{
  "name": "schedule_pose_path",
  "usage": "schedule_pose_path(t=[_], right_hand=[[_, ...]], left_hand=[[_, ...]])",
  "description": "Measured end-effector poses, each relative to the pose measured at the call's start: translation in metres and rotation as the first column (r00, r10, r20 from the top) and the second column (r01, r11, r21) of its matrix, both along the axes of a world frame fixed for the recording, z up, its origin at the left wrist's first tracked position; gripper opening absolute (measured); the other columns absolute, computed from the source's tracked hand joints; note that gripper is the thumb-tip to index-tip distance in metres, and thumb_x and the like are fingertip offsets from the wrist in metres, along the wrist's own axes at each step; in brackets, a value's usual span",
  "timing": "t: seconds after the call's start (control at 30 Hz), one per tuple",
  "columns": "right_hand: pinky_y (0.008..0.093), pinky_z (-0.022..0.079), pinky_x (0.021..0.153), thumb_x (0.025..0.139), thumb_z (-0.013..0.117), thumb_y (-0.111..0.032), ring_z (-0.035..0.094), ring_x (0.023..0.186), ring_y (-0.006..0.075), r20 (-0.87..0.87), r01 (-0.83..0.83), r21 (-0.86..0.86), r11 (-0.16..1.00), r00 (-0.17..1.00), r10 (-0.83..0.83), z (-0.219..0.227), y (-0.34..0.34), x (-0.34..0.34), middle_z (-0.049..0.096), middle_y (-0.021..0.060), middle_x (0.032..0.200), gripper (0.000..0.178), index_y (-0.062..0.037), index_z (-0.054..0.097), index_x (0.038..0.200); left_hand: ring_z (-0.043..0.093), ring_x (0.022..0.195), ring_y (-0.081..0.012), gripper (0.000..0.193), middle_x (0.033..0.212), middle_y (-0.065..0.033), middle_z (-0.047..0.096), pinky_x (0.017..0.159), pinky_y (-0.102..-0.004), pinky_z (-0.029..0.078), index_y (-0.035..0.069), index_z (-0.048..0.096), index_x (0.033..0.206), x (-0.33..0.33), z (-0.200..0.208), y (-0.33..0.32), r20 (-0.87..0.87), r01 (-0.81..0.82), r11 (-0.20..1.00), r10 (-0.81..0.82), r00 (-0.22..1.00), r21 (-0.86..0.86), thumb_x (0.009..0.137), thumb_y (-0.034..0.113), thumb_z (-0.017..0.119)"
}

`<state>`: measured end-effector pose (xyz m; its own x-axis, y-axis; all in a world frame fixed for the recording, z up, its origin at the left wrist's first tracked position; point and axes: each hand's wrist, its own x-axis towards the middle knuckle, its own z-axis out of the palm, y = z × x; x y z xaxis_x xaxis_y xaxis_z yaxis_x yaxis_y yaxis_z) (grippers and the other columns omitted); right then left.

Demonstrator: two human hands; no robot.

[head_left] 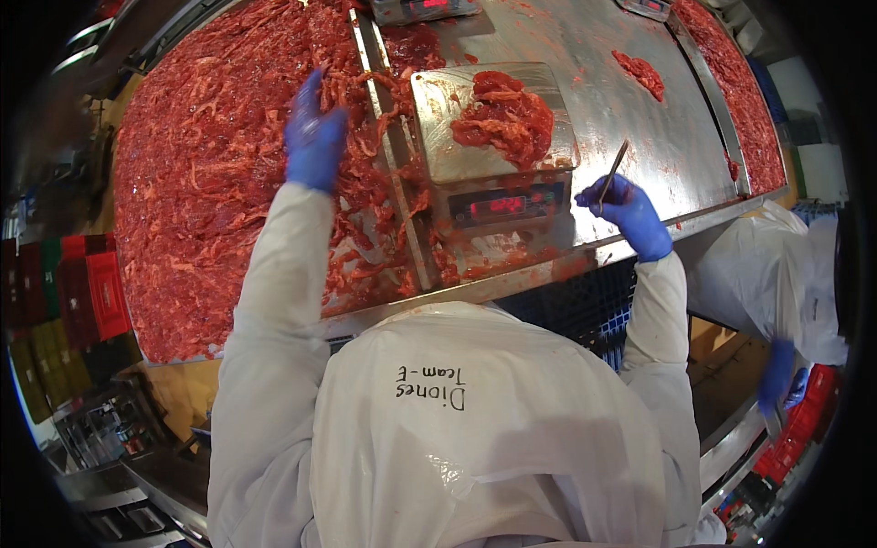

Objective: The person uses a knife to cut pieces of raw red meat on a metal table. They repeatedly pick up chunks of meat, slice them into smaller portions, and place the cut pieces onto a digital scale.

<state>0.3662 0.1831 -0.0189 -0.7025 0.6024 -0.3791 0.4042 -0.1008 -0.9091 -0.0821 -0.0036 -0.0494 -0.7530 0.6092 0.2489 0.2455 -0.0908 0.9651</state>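
- Your left hand [315, 142], at 9 o'clock from the scale [429, 137], has its fingers spread and blurred; nothing is seen in them. Contact with the meat heap [201, 183] beneath cannot be confirmed. Risk: a hurried pick could take more or less than you want.
- Your right hand [635, 215], at 4 o'clock from the scale, has its fingers curled around a slim tool [616, 171], tip toward 1 o'clock. Whether it has an edge cannot be told. Risk: reaching across with it could nick a glove or jar the plate.
- The meat piece [502, 123] sits on the scale's plate, reaching close to its 6 o'clock edge. Risk: wet and slack, it could slide onto the display [507, 205] if knocked.
- Strips lie over the metal rail [397, 155], at 9 o'clock, near the plate. Risk: any that press against it would likely falsify the reading.
- Your left white sleeve [288, 247] extends over the heap. Risk: a low reach could drag the cuff through it.
- A smaller meat scrap [639, 75] lies on the steel table [685, 128] at 2 o'clock. Risk: it is easily overlooked.
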Motion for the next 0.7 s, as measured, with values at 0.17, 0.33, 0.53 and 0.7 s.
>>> schedule_pose_path(t=[0.17,0.33,0.53,0.7], right_hand=[[0.0335,0.057,0.096,0.093,0.069,0.0,0.071,0.105,0.0188,-0.087,-0.311,0.116,0.943,0.943,0.321,0.036,-0.01,-0.103,0.074,0.0092,0.115,0.021,-0.005,0.068,0.113],[0.0336,0.055,0.099,0.094,0.073,-0.006,0.068,0.111,0.0171,-0.522,-0.073,-0.117,0.99,0.853,0.001,-0.001,-0.056,-0.136,0.072,0.0058,0.119,0.024,-0.0057,0.066,0.118],[0.0402,0.047,0.111,0.096,0.069,-0.02,0.058,0.136,0.029,0.318,-0.496,0.559,0.665,0.868,0.381,0.017,-0.079,-0.204,0.058,0.0188,0.15,0.056,-0.0045,0.052,0.147],[0.0406,0.05,0.108,0.097,0.072,-0.023,0.064,0.125,0.0319,-0.134,0.257,0.601,0.757,0.966,-0.222,-0.033,0.038,-0.144,0.067,0.0208,0.134,0.052,-0.0004,0.054,0.141]], left_hand=[[0.069,0.105,-0.0229,0.065,0.123,-0.0123,0.07,0.091,-0.0363,0.056,0.01,0.054,0.152,0.11,0.013,0.091,-0.276,0.45,0.78,-0.591,0.758,-0.434,0.089,-0.001,0.067],[0.066,0.085,-0.0146,0.071,0.103,-0.006,0.073,0.076,-0.0325,0.057,0.022,0.054,0.155,0.091,0.043,0.061,0.378,0.58,0.793,-0.487,0.788,-0.188,0.089,0.001,0.072],[0.042,0.147,-0.0488,0.094,0.166,-0.026,0.035,0.119,-0.0443,0.043,0.025,0.047,0.159,-0.092,0.014,-0.01,-0.506,-0.452,0.253,-0.225,0.833,-0.856,0.079,0.061,0.08],[0.064,0.124,-0.0455,0.079,0.144,-0.033,0.053,0.107,-0.0488,0.052,0.014,0.061,0.142,-0.056,-0.002,-0.062,-0.23,-0.143,0.261,-0.342,0.911,-0.955,0.083,0.063,0.079]])
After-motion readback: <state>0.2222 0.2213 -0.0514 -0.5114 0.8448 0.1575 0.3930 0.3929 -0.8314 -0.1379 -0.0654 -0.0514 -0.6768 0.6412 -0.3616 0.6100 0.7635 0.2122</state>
